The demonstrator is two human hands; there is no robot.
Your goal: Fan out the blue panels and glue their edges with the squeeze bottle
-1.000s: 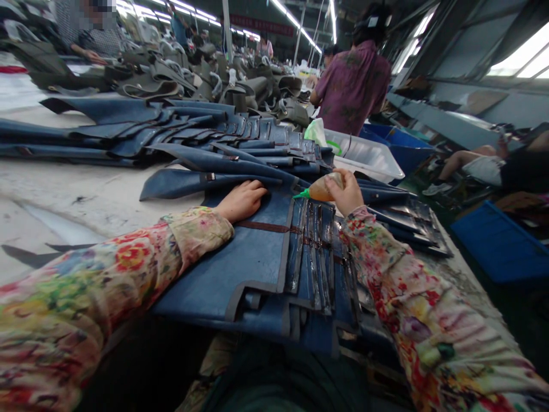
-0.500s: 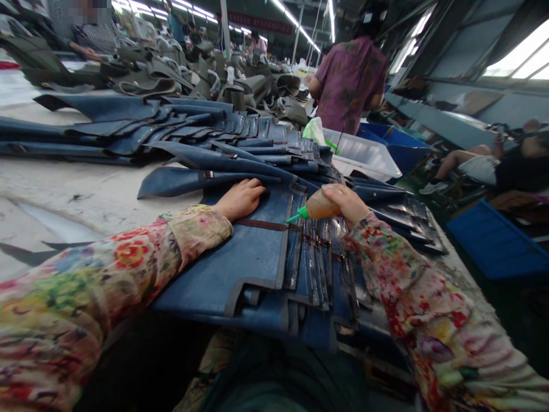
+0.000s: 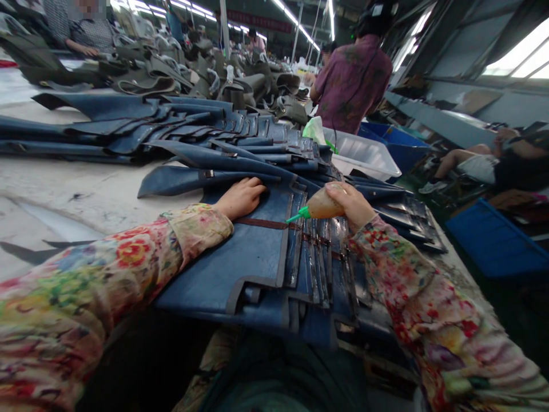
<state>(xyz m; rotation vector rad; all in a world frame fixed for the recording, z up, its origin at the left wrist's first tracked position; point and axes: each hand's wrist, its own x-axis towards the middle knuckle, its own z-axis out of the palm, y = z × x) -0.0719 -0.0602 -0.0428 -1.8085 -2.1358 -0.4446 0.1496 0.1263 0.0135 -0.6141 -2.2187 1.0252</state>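
My right hand point(image 3: 352, 203) is wrapped round a squeeze bottle point(image 3: 324, 205) of amber liquid, probably glue. Its green nozzle points left and down, with the tip at the grey edge of the top blue panel point(image 3: 257, 252), by the end of a brown strip point(image 3: 266, 224). On that panel's upper part rests my left hand point(image 3: 242, 198), palm down, fingers lying on the material and holding nothing. Right of the nozzle, several overlapping panel edges point(image 3: 315, 263) carry shiny wet-looking streaks.
More blue panels point(image 3: 128, 126) lie in overlapping rows behind, with dark olive pieces point(image 3: 253, 86) heaped beyond. A translucent bin point(image 3: 364, 154) and blue crates point(image 3: 493, 240) stand to the right. One person in a purple shirt point(image 3: 354, 86) stands beyond; another sits at right.
My right hand and the bottle have shifted very slightly to the right, the nozzle tip staying near the panel's edge. My left hand has not moved. The person in purple has turned slightly.
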